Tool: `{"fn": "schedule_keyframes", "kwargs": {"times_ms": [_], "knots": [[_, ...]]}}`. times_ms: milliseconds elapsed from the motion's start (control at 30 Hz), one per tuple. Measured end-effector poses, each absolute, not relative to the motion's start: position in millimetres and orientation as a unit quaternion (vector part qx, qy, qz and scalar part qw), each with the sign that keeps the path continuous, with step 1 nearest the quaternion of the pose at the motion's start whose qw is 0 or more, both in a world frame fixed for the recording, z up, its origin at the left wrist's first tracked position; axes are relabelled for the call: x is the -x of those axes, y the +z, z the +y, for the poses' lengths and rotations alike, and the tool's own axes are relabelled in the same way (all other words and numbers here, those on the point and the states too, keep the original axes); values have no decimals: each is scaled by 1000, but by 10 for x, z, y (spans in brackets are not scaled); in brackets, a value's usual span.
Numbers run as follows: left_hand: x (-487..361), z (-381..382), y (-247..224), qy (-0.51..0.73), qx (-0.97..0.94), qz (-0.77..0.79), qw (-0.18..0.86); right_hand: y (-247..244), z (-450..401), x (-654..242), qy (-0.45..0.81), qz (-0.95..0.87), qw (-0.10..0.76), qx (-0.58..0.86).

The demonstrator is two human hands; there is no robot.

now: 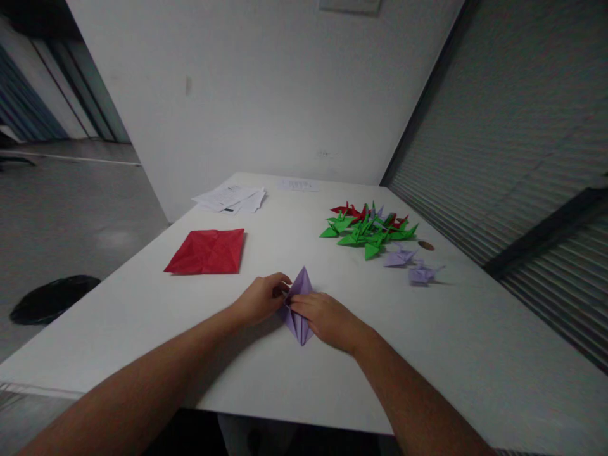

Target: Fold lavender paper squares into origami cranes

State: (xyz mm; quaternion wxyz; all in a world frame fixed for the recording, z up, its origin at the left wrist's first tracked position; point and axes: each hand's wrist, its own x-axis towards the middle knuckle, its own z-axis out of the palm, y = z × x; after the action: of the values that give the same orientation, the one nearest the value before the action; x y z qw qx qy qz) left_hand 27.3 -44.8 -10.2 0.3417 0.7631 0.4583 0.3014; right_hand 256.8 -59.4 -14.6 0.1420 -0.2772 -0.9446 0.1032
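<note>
A folded purple paper (300, 328) in a long diamond shape lies on the white table (266, 380), one point away from me and one toward me. My left hand (263, 296) pinches its left edge with curled fingers. Across its middle rests my right hand (327, 316), fingers together and pressed on the paper, covering part of the folds. Red creased paper (213, 252) lies flat to the left of my hands.
Folded green cranes (363, 233) and some red ones are heaped at the back right. Nearer are two purple cranes (422, 273) and a small brown disc (425, 245). Printed sheets (232, 199) lie at the back left. A black bag (54, 297) is beyond the left edge.
</note>
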Motion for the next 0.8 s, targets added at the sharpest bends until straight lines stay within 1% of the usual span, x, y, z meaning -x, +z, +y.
{"fn": "schedule_keyframes", "kwargs": {"times_ms": [100,333,567,667,800], "knots": [[-271,-439,-121,306,-760,458,345,-152,-595,-2567,110,-943,152,276],[-278,-470,-74,305,-764,460,334,-107,-592,-2578,144,-919,210,302],[-280,-475,-120,311,-767,458,324,-113,-585,-2575,159,-911,220,310],[-293,-471,-135,307,-777,458,304,-100,-583,-2570,169,-910,217,310],[-313,-468,-140,299,-801,453,252,-70,-581,-2575,188,-905,220,312]]}}
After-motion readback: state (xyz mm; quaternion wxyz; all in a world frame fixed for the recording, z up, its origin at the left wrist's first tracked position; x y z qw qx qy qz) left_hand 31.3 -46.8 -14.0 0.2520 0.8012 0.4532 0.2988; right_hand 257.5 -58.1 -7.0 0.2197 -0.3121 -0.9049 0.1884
